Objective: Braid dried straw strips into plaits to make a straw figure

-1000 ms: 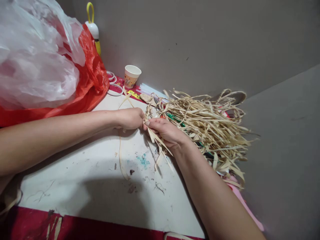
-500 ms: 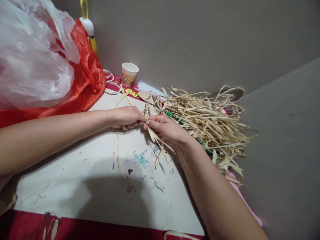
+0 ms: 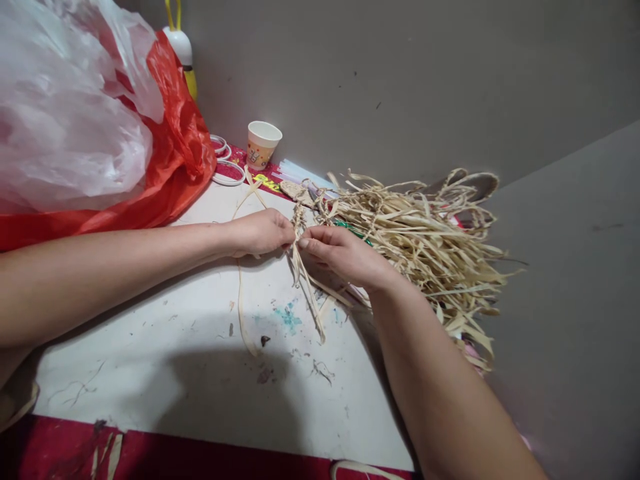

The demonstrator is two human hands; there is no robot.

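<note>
Between your two hands sits a short braid of dry straw-coloured strips, its plaited part pointing away from you and its loose ends trailing toward you. Your left hand has its fingertips closed on the braid's left edge; your right hand pinches it from the other side with thumb and forefinger, though which strand is too small to tell. Just under your left hand, a thin strip lies on the white surface of the bench. Close beyond your right hand and to its right spreads a big heap of dry strips. Farther off, past your left hand, stand a paper cup and, beside it, some white loops. Left of these, a red plastic bag bulges around whitish plastic.
</note>
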